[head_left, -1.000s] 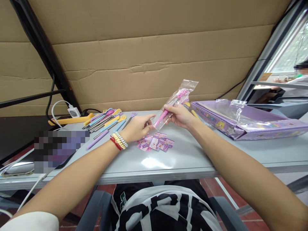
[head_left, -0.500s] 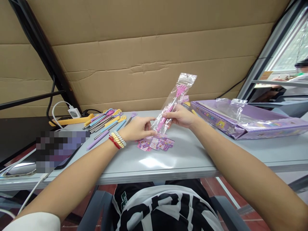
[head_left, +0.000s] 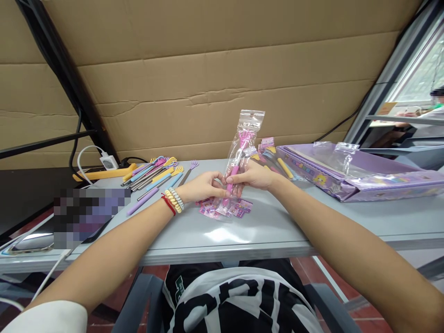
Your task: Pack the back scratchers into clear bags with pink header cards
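A pink back scratcher (head_left: 232, 178) with a hand-shaped head stands nearly upright inside a clear plastic bag (head_left: 250, 121). My right hand (head_left: 255, 175) grips it through the plastic from the right. On the other side, the fingers of my left hand (head_left: 204, 186) are closed on the bag around the lower handle. Beneath the bag's lower end lie several small purple-pink printed cards (head_left: 239, 209). Unwrapped back scratchers (head_left: 159, 175) in several colours are heaped left of my left hand. Behind my right hand are bagged back scratchers (head_left: 282, 164) with printed cards.
A purple open box (head_left: 347, 182) with clear bags (head_left: 347, 155) on it stands on the right of the grey table (head_left: 277, 236). At the left are a blurred-out device (head_left: 90, 217), a white charger (head_left: 108, 162) and cables. Cardboard (head_left: 225, 69) lines the back.
The bagged back scratcher has moved down and left and become more upright. My left fingers have closed on its lower part. More bagged back scratchers show behind my right hand.
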The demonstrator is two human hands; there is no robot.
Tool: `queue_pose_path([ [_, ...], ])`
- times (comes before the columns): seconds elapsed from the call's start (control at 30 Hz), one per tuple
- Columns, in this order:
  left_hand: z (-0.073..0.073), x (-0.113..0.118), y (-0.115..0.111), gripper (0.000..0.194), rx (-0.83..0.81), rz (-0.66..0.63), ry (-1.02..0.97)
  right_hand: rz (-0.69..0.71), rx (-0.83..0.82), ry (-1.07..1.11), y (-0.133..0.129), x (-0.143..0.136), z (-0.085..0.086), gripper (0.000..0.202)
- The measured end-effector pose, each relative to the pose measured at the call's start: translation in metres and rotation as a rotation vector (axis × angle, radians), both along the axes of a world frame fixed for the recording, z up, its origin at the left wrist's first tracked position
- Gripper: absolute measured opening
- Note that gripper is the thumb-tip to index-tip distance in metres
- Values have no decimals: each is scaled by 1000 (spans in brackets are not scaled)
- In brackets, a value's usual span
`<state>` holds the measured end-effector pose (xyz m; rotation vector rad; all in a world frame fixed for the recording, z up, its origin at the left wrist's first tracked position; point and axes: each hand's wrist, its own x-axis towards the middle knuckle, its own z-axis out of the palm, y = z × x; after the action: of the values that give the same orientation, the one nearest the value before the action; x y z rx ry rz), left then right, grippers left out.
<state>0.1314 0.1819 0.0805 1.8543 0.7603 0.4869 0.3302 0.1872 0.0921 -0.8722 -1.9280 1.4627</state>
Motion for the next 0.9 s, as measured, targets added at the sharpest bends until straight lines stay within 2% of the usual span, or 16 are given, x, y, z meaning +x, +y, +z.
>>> queue_pose_path([
  [0.17,3,1,-4,39,-53,25,-43,-52,71,-27,-3,-1,2,30],
  [0.37,6,-6,4,29,-6,-38,-99,-188,155,18,0,-3,2,35],
  [0.47,6,-8,7,23,4,-21,-148,-226,157,59,2,-4,1,38],
  [0.57,4,-8,10,20,24,61,-226,-269,208,75,1,-6,1,43],
  [0.7,1,-5,14,22,44,297,-408,-321,335,2,-4,-6,0,60],
  [0.8,0,-4,16,26,81,427,-498,-242,428,-98,-7,-5,-2,63],
  [0.9,0,-4,17,28,180,458,-529,-112,566,-203,-7,-9,-4,56],
])
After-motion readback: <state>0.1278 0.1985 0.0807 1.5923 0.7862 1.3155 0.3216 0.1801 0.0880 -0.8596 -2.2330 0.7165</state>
